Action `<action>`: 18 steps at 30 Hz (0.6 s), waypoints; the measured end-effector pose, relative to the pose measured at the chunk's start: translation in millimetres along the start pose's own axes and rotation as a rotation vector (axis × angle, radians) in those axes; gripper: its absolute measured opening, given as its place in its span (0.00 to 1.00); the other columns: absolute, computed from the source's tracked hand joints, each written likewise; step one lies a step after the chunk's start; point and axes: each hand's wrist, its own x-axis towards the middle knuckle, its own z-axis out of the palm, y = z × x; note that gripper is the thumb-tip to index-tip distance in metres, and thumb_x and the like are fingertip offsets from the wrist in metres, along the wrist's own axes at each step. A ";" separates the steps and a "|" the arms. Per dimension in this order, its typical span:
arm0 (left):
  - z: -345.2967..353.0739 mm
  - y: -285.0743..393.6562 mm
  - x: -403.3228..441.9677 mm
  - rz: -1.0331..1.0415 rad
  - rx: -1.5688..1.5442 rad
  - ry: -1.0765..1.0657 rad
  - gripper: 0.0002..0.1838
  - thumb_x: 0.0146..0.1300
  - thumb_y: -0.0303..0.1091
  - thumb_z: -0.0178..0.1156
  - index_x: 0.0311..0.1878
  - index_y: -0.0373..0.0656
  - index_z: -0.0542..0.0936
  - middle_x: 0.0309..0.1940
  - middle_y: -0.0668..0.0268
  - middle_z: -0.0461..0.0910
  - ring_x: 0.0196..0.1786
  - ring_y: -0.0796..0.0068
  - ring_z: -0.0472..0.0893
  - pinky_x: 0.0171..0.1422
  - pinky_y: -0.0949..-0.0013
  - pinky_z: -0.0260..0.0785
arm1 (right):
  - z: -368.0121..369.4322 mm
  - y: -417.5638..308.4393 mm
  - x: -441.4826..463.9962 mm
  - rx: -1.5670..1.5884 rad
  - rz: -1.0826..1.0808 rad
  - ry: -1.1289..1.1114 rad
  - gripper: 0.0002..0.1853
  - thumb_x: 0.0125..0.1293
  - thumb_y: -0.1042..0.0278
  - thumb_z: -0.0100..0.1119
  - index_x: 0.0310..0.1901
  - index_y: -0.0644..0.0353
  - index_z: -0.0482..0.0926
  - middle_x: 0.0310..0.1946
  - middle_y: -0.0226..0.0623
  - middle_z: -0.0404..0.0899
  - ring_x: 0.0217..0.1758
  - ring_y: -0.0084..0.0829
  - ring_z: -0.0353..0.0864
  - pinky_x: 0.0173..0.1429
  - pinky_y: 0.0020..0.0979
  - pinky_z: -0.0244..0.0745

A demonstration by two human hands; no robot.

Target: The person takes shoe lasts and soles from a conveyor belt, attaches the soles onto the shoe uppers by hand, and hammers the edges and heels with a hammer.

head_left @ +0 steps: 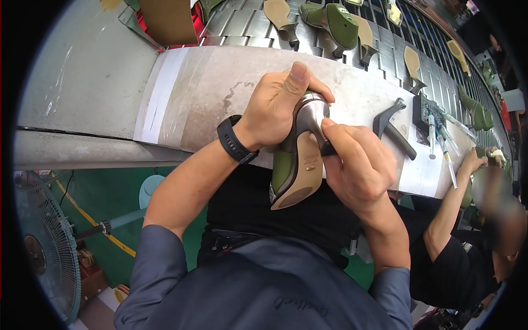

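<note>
A green high-heeled shoe [309,168] is held sole up over the bench's near edge, its tan sole facing the camera and its toe pointing down toward my body. My left hand [278,104] is wrapped round the heel end from the left, thumb raised. On the right, my right hand [360,162] pinches the dark tip of the heel with thumb and forefinger. A black watch is on my left wrist. To the right of my hands a hammer [397,132] lies on the bench [220,82].
Soles with heels [280,19] and green shoes [335,25] lie on the metal conveyor beyond the bench. Syringes [432,135] stand by a dark holder at right. A co-worker's arm [448,209] reaches in at far right. A fan [47,253] is at lower left.
</note>
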 end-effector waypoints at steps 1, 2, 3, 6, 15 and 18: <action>-0.2 -0.3 -0.2 -0.005 -0.004 -0.004 0.46 0.86 0.62 0.27 0.43 0.32 0.88 0.40 0.55 0.87 0.45 0.68 0.82 0.57 0.65 0.73 | 0.5 0.0 -0.4 0.002 0.001 0.005 0.22 0.45 0.88 0.69 0.48 0.73 0.85 0.31 0.41 0.82 0.26 0.35 0.82 0.30 0.33 0.78; -0.7 -0.4 -0.3 -0.010 -0.007 -0.007 0.46 0.86 0.62 0.27 0.43 0.32 0.88 0.40 0.55 0.87 0.45 0.67 0.82 0.57 0.64 0.73 | 1.5 0.3 -1.1 0.004 0.002 0.011 0.22 0.45 0.88 0.69 0.48 0.73 0.85 0.31 0.41 0.82 0.26 0.35 0.82 0.30 0.33 0.78; -1.0 -0.7 -0.5 -0.014 -0.010 -0.011 0.46 0.86 0.62 0.28 0.43 0.32 0.88 0.40 0.54 0.87 0.46 0.67 0.82 0.58 0.64 0.73 | 2.2 0.6 -1.4 0.006 0.003 0.017 0.22 0.45 0.88 0.69 0.48 0.73 0.85 0.31 0.41 0.82 0.26 0.35 0.82 0.29 0.33 0.78; -1.0 -5.3 2.1 0.075 0.063 0.023 0.45 0.85 0.64 0.31 0.43 0.32 0.88 0.36 0.60 0.86 0.40 0.73 0.82 0.51 0.69 0.74 | 3.1 2.4 -0.6 -0.009 0.007 0.009 0.22 0.46 0.87 0.68 0.47 0.72 0.85 0.30 0.40 0.82 0.26 0.34 0.82 0.29 0.33 0.78; -8.7 -19.8 45.3 -0.138 0.047 0.022 0.18 0.74 0.42 0.65 0.41 0.33 0.89 0.30 0.69 0.85 0.32 0.86 0.78 0.36 0.78 0.70 | 18.8 48.1 14.9 0.099 0.276 -0.027 0.13 0.58 0.79 0.75 0.46 0.60 0.87 0.36 0.38 0.89 0.34 0.34 0.88 0.34 0.31 0.81; -3.8 -24.7 50.2 -0.150 0.126 0.058 0.19 0.73 0.43 0.66 0.38 0.34 0.90 0.30 0.66 0.88 0.33 0.83 0.81 0.38 0.76 0.72 | 11.7 55.2 4.3 0.342 0.742 -0.174 0.15 0.66 0.66 0.76 0.50 0.63 0.86 0.39 0.33 0.90 0.39 0.23 0.88 0.41 0.28 0.83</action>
